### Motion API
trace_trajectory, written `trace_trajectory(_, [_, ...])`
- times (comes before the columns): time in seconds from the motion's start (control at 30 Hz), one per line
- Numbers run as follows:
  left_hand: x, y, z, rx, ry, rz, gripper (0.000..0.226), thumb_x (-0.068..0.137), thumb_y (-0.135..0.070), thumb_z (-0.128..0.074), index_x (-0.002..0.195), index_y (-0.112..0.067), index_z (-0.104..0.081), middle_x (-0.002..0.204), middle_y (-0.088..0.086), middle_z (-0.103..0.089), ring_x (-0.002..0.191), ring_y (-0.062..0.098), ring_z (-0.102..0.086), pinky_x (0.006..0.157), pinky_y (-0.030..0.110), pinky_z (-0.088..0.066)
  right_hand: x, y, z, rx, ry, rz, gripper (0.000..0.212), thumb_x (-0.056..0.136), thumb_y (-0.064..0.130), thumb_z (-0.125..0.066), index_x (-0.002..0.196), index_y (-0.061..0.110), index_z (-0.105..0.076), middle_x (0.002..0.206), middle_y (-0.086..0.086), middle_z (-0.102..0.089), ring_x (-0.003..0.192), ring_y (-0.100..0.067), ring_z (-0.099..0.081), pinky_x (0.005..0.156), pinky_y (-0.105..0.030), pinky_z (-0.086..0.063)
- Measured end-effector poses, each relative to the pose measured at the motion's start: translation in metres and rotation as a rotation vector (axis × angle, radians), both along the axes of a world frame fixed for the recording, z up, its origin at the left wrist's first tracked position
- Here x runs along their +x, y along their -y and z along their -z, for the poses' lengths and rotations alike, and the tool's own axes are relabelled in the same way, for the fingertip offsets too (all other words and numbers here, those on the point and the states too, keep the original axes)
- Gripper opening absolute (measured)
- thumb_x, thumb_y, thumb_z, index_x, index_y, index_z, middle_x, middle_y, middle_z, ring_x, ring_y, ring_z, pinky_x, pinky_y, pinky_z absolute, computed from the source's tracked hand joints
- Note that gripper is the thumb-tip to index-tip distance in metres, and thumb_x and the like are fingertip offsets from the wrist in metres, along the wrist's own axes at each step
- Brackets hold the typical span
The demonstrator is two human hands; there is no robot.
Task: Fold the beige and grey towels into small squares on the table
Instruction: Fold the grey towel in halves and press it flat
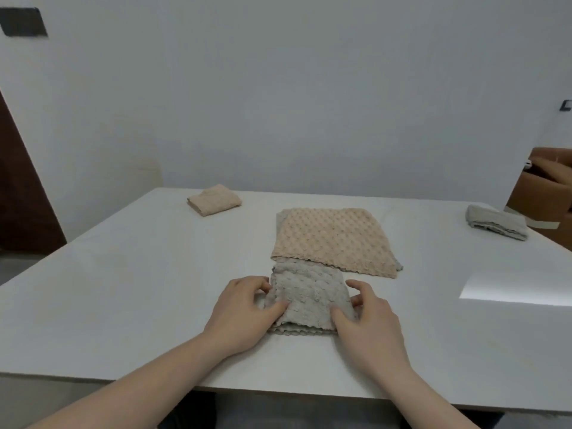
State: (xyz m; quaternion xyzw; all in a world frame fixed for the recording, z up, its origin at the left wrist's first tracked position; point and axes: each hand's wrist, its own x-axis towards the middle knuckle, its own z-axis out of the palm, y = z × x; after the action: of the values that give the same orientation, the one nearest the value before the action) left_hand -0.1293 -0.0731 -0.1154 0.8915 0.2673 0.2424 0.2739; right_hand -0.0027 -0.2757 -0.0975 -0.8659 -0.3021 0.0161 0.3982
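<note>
Pinching a folded grey towel (pixel 309 300) from both sides, I have it lying on the white bench (pixel 123 305) not far in from the near edge, about midway along it. My left hand (pixel 244 311) sits at the towel's left edge with the thumb laid on top of the cloth and the fingers curled in against the side, gathering the layers there. My right hand (pixel 365 317) mirrors it at the right edge, thumb on top near the towel's near right corner, fingers bent around the side, so each grip is closed on the cloth rather than spread flat. The towel's scalloped hems show stacked at its near side, several layers deep. Just beyond it, touching or slightly overlapping its far edge, a larger beige towel (pixel 332 239) lies flat in a wide square, with a sliver of grey cloth (pixel 279 221) showing under its left and near right edges. Farther off, toward the far left corner of the bench, a small folded beige towel (pixel 214 200) rests alone. Near the far right corner sits a small folded grey bundle (pixel 495 222), and behind it, off the bench, stands a brown cardboard box (pixel 541 187).
</note>
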Motion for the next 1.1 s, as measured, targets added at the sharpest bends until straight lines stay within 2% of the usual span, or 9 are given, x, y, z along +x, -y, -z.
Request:
trace_trajectory(0.17, [-0.003, -0.002, 0.000, -0.126, 0.104, 0.062, 0.023, 0.079, -0.052, -0.072, 0.094, -0.036, -0.063, 0.102, -0.025, -0.068, 0.102, -0.001, -0.061, 0.090, 0.031, -0.049, 0.006, -0.001, 0.008, 0.061, -0.065, -0.027, 0.050, 0.078, 0.047, -0.070, 0.121, 0.050, -0.045, 0.095, 0.018, -0.062, 0.098, -0.001, -0.055, 0.094, -0.041, -0.045])
trace_trajectory(0.27, [-0.003, -0.002, -0.001, -0.221, 0.179, 0.053, 0.023, 0.080, -0.039, -0.077, 0.099, -0.036, -0.063, 0.125, -0.027, -0.058, 0.123, -0.002, -0.056, 0.101, 0.028, -0.043, 0.007, -0.007, 0.016, 0.037, 0.004, -0.041, 0.055, 0.073, 0.056, -0.063, 0.124, 0.052, -0.043, 0.093, 0.022, -0.057, 0.095, -0.002, -0.054, 0.092, -0.037, -0.044])
trace_trajectory(0.4, [-0.001, 0.001, -0.001, -0.101, -0.011, -0.060, 0.043, 0.082, -0.067, -0.062, 0.119, -0.046, -0.057, 0.141, -0.031, -0.041, 0.131, -0.006, -0.038, 0.109, 0.027, -0.032, 0.004, -0.006, 0.010, -0.090, -0.059, -0.051, 0.064, 0.084, 0.055, -0.059, 0.142, 0.052, -0.030, 0.110, 0.027, -0.049, 0.112, -0.003, -0.043, 0.102, -0.030, -0.035])
trace_trajectory(0.57, [-0.001, 0.012, -0.018, 0.002, -0.258, -0.037, 0.049, 0.092, -0.061, -0.059, 0.134, -0.036, -0.059, 0.144, -0.020, -0.046, 0.138, 0.007, -0.036, 0.116, 0.035, -0.031, 0.003, -0.011, -0.014, -0.224, -0.208, -0.021, 0.066, 0.085, 0.048, -0.061, 0.146, 0.041, -0.038, 0.118, 0.023, -0.052, 0.117, -0.005, -0.042, 0.107, -0.029, -0.035])
trace_trajectory(0.63, [0.000, 0.016, -0.034, -0.130, -0.317, -0.046, 0.042, 0.091, -0.053, -0.062, 0.128, -0.034, -0.064, 0.137, -0.016, -0.052, 0.132, 0.011, -0.043, 0.112, 0.035, -0.037, 0.000, -0.011, -0.038, -0.196, -0.360, -0.038, 0.066, 0.085, 0.034, -0.065, 0.145, 0.042, -0.040, 0.113, 0.020, -0.058, 0.109, -0.004, -0.050, 0.101, -0.028, -0.044])
trace_trajectory(0.77, [0.006, 0.061, -0.126, -0.644, -0.300, -0.180, 0.010, 0.088, -0.027, -0.068, 0.087, -0.023, -0.059, 0.089, -0.008, -0.067, 0.085, 0.020, -0.064, 0.076, 0.033, -0.052, -0.015, 0.003, -0.118, -0.027, -0.680, -0.021, 0.068, 0.089, 0.009, -0.061, 0.140, 0.048, -0.041, 0.122, 0.005, -0.062, 0.112, -0.017, -0.063, 0.095, -0.034, -0.056])
trace_trajectory(0.87, [-0.013, 0.094, -0.186, -0.752, -0.178, -0.251, 0.011, 0.089, -0.019, -0.066, 0.091, -0.023, -0.056, 0.083, -0.003, -0.067, 0.071, 0.015, -0.063, 0.064, 0.033, -0.051, -0.043, 0.033, -0.164, 0.006, -0.683, -0.020, 0.069, 0.090, 0.014, -0.061, 0.145, 0.049, -0.039, 0.123, 0.007, -0.058, 0.105, -0.014, -0.064, 0.091, -0.039, -0.058])
trace_trajectory(0.97, [-0.044, 0.109, -0.218, -0.787, -0.152, -0.266, 0.018, 0.092, -0.016, -0.066, 0.101, -0.024, -0.054, 0.090, -0.001, -0.069, 0.070, 0.012, -0.065, 0.057, 0.024, -0.050, -0.058, 0.053, -0.192, 0.032, -0.729, -0.030, 0.074, 0.090, 0.015, -0.064, 0.145, 0.056, -0.035, 0.119, 0.010, -0.059, 0.082, -0.012, -0.069, 0.066, -0.026, -0.058])
trace_trajectory(1.1, [-0.085, 0.111, -0.226, -0.801, -0.142, -0.278, 0.024, 0.095, -0.021, -0.066, 0.115, -0.029, -0.054, 0.102, -0.001, -0.072, 0.081, 0.008, -0.071, 0.069, 0.029, -0.060, -0.074, 0.053, -0.213, 0.000, -0.751, -0.151, 0.079, 0.090, 0.012, -0.065, 0.147, 0.054, -0.031, 0.125, 0.019, -0.056, 0.071, -0.005, -0.067, 0.063, -0.018, -0.054])
